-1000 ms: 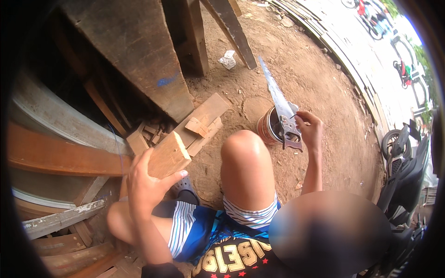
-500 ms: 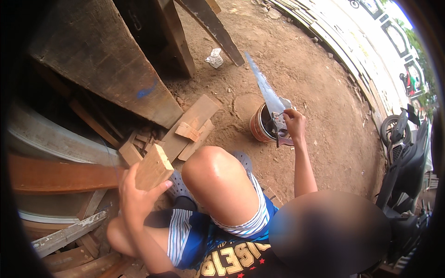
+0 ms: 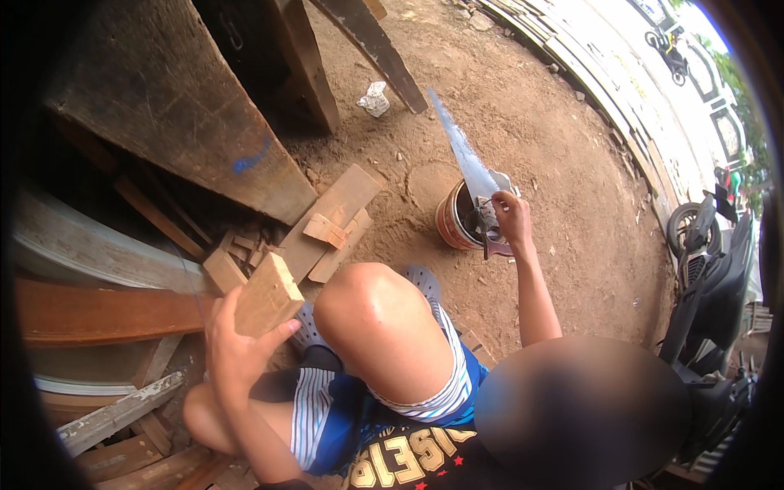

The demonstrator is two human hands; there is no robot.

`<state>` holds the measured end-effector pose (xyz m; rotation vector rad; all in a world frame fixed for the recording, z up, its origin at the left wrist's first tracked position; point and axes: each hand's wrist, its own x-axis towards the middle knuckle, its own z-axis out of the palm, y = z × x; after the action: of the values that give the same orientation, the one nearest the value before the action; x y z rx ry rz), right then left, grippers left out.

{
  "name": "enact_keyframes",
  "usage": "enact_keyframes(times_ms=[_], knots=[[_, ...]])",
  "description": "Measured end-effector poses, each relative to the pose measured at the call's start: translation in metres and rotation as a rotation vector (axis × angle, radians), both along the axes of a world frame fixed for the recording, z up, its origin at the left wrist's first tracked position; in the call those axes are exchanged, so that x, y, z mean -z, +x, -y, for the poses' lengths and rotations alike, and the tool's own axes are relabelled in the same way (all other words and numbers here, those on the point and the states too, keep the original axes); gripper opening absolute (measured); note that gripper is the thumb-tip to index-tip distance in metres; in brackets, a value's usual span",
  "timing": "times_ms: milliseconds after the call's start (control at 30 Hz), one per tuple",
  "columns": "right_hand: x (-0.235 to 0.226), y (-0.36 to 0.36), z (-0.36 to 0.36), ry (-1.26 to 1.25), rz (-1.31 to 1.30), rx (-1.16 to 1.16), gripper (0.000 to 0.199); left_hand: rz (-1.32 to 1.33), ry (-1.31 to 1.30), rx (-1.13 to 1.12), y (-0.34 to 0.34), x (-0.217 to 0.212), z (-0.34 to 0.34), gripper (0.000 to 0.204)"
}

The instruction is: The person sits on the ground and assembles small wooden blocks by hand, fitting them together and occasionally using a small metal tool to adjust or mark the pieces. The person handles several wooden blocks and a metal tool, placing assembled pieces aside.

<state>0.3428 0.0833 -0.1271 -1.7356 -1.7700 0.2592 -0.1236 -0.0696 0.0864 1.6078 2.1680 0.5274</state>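
Observation:
My left hand (image 3: 237, 339) is closed round a short, thick wooden block (image 3: 269, 298), tilted up with its pale cut end showing. My right hand (image 3: 510, 216) reaches over a round white and orange bucket (image 3: 451, 224). Its fingers are pinched together, but what they hold is too small to tell. A handsaw (image 3: 464, 147) lies across the bucket, blade pointing away. Its brownish handle end shows just under my right hand. Dark things inside the bucket are mostly hidden by the saw and hand.
Left of my knees lie flat boards (image 3: 339, 212) with a small wood piece (image 3: 325, 231) on top. A big dark timber (image 3: 188, 106) leans behind them. Curved wooden parts (image 3: 106, 314) fill the left side. Crumpled paper (image 3: 374, 100) lies on the dirt; a parked motorbike (image 3: 710, 269) stands right.
Both hands stay nearly where they were, the left with the wooden block and the right at the bucket. The view has shifted slightly. A motorbike has come further into view on the far road.

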Motion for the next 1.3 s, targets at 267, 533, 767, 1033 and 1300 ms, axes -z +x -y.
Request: enact_keyframes(times_ms=[267,533,767,1033,1300], knots=[[-0.016,-0.005,0.002,-0.045,0.154,-0.119,0.009,0.012,-0.021,0.004,0.001,-0.001,0.0,0.082],[-0.008,0.003,0.011,-0.048,-0.224,0.142,0.013,0.035,-0.002,0.004,0.001,-0.002,0.0,0.081],[-0.036,0.005,0.019,0.035,-0.257,0.219,0.013,0.02,0.008,0.013,0.001,0.003,0.001,0.08],[-0.032,0.027,0.049,-0.262,-0.003,0.026,0.015,0.037,0.018,0.039,0.001,0.005,0.0,0.077],[-0.048,-0.013,0.041,-0.26,-0.249,-0.049,0.015,0.033,0.004,0.044,0.004,0.002,-0.001,0.076]])
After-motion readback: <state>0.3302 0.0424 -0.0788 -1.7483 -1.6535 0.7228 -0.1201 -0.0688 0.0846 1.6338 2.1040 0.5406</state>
